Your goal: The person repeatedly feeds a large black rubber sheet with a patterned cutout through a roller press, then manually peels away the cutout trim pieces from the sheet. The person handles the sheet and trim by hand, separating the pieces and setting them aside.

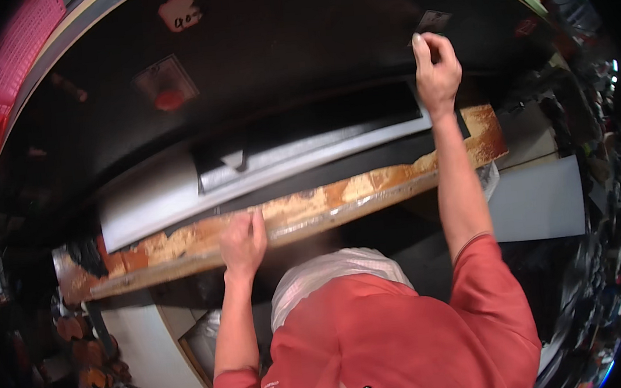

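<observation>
- Oven ledge [325,196], worn and flour-crusted, runs across below the dark oven front [277,64].
- Your left hand [242,243] rests on it, fingers loosely curled, gripping nothing.
- Your right hand [436,72], fingers closed, pinches a small plate [434,19] high on the front; brace steadily on the ledge.
- Dim, cluttered room surrounds.

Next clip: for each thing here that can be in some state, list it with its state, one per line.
Left hand: resting on the worn wooden ledge, fingers bent over its edge.
Right hand: raised, fingertips pressed on the black machine front.
Wooden ledge: worn and stained, with nothing lying on it.
Long slot in the machine: open, dark inside.
Red round button: whether pressed cannot be told.
</observation>
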Available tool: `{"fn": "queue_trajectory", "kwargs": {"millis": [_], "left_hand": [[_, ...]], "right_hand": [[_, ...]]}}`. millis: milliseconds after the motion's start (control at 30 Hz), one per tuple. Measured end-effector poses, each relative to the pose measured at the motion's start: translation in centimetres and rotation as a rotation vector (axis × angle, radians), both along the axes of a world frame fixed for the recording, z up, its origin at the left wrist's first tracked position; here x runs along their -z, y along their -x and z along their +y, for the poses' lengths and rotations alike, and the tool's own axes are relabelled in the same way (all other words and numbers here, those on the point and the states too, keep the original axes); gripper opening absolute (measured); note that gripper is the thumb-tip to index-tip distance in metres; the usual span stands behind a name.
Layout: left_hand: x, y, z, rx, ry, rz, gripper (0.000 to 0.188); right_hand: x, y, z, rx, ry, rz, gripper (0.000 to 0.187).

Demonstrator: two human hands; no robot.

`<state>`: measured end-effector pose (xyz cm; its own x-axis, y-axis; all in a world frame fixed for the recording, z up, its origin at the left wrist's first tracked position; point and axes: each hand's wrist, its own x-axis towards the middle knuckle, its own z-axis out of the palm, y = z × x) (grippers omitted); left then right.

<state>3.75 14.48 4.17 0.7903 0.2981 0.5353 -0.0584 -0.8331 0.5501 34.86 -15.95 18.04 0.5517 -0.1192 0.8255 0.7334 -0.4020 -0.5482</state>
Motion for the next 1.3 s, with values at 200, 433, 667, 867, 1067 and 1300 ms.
{"fn": "queue_trajectory", "kwargs": {"millis": [200, 433, 667, 867, 1067, 1300], "left_hand": [[-0.7, -0.6, -0.4, -0.087, -0.092, -0.034, 0.032], [-0.7, -1.2, -1.0, -0.136, 0.004, 0.082, 0.040], [0.3, -3.4, -1.0, -0.200, -0.028, 0.063, 0.038], [1.5, -4.1, -2.0, -0.295, 0.033, 0.100, 0.033], [2.9, -3.2, -3.0, -0.274, 0.022, -0.082, 0.027], [3.3, 2.0, -5.5, -0.265, -0.014, -0.141, 0.026]], "right_hand": [[4.7, 7.3, -5.3, -0.029, 0.148, 0.282, 0.019], [15.9, 15.0, -6.2, 0.003, 0.487, 0.331, 0.013], [16.9, 12.3, -6.9, -0.141, 0.527, 0.439, 0.020], [19.0, 9.7, -8.0, -0.214, 0.559, 0.455, 0.027], [19.5, 9.8, -9.1, -0.299, 0.521, 0.494, 0.029], [19.9, 14.2, -10.1, -0.214, 0.448, 0.748, 0.037]]}}
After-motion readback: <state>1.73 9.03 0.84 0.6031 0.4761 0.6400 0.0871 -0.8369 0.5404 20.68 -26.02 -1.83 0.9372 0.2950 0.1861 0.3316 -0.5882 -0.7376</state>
